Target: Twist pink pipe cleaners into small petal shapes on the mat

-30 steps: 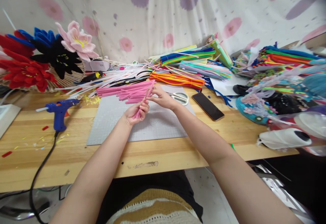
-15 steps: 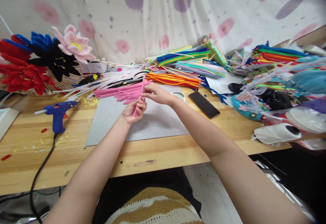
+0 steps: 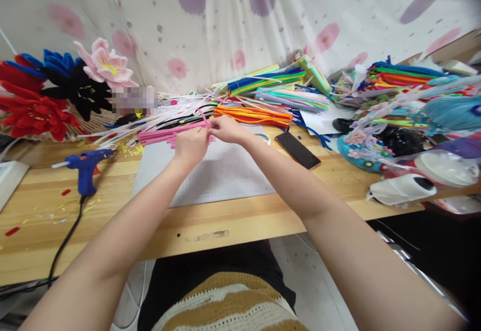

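Both hands meet above the grey cutting mat point(image 3: 225, 180), fingertips touching. My left hand point(image 3: 192, 145) is closed, its back turned up, around a pink pipe cleaner point(image 3: 203, 116) whose bent end sticks up beyond the fingers. My right hand point(image 3: 227, 129) pinches the same pipe cleaner just beside the left fingertips. How the strip runs between the fingers is hidden. Under and behind the left hand lies a pile of cut pink pipe cleaners point(image 3: 154, 136) at the mat's back edge.
A blue glue gun point(image 3: 86, 170) with a black cord lies on the left. Fuzzy flowers point(image 3: 107, 65) stand behind it. Orange pipe cleaners point(image 3: 251, 116) and other bundles line the back. A phone point(image 3: 298, 150) and a white thread spool point(image 3: 402, 189) lie to the right.
My left hand has turned over from palm side showing to back up and risen towards the right fingertips. The pink pipe cleaner now leans left instead of standing straight.
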`<state>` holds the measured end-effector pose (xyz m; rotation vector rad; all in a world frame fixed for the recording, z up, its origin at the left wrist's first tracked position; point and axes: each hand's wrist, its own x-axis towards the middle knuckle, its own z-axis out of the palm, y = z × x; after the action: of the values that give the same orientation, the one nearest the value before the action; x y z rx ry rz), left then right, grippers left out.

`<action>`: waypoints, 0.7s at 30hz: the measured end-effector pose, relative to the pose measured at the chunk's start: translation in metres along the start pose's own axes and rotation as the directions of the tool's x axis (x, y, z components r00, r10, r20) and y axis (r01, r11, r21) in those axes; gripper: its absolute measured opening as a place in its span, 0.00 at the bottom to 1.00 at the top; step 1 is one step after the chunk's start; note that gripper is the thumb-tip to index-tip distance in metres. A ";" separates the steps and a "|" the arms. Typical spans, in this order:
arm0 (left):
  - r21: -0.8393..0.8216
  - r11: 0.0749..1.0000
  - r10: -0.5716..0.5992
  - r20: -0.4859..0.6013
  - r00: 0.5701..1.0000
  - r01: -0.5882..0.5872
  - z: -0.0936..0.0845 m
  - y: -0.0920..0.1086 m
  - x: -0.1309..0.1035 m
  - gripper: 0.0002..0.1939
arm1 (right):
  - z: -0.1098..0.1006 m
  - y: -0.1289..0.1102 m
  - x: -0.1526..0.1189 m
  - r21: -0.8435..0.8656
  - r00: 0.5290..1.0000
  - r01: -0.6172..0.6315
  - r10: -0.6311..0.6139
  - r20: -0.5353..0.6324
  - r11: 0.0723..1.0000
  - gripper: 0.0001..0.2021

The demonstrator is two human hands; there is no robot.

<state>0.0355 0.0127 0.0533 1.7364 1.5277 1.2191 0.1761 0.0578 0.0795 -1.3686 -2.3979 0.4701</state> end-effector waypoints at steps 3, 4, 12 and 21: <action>0.021 0.996 0.082 -0.004 0.997 -0.082 0.008 -0.002 -0.007 0.10 | 0.006 -0.005 -0.001 -0.093 0.991 -0.104 0.111 0.073 0.990 0.11; 0.033 0.996 0.082 0.008 0.997 -0.082 0.010 -0.003 -0.009 0.10 | 0.006 -0.006 -0.001 -0.110 0.984 -0.131 0.143 0.105 0.985 0.11; -0.340 0.852 -0.277 0.351 0.895 0.397 0.000 -0.003 -0.005 0.06 | -0.028 0.032 -0.016 0.599 0.988 -0.126 0.043 0.150 0.791 0.15; -0.581 0.404 -0.243 0.677 0.695 0.707 -0.008 0.001 -0.008 0.06 | -0.007 0.023 -0.025 0.710 0.954 0.176 -0.296 0.047 0.682 0.09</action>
<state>0.0295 0.0033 0.0551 0.7329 0.7975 0.8168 0.2086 0.0482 0.0724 -0.6769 -2.0911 1.2948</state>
